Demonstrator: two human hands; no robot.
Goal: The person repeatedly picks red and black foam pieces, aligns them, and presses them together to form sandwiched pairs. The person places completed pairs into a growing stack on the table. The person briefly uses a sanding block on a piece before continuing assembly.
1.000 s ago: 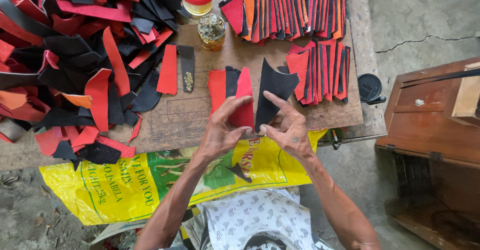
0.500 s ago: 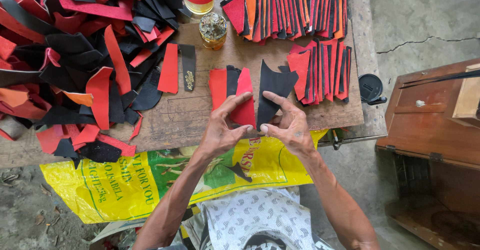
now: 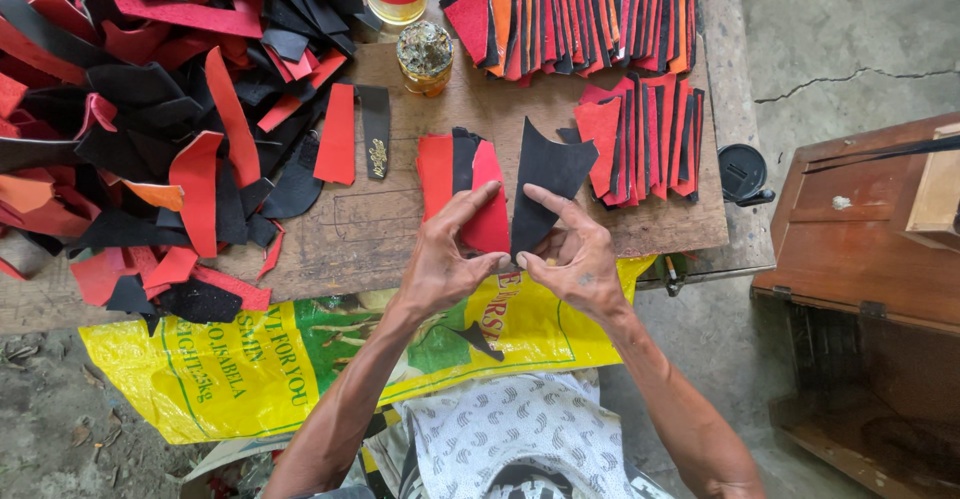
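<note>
Red piece (image 3: 487,221) in the left hand (image 3: 445,264) and black piece (image 3: 545,181) at 1 o'clock in the right hand (image 3: 575,264) are pinched, and might slip crooked if either grip loosens.

Bare board (image 3: 390,224) lies open left of the hands, hemmed by the scrap heap (image 3: 140,129), jar (image 3: 425,57) and stacked pieces (image 3: 640,139).

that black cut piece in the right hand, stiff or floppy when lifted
Probably semi-stiff: the black piece stands up flat from the right hand pinching only its lower tip. Likely light, since fingertips alone carry it. Its matte surface looks unlikely to slip.
</note>
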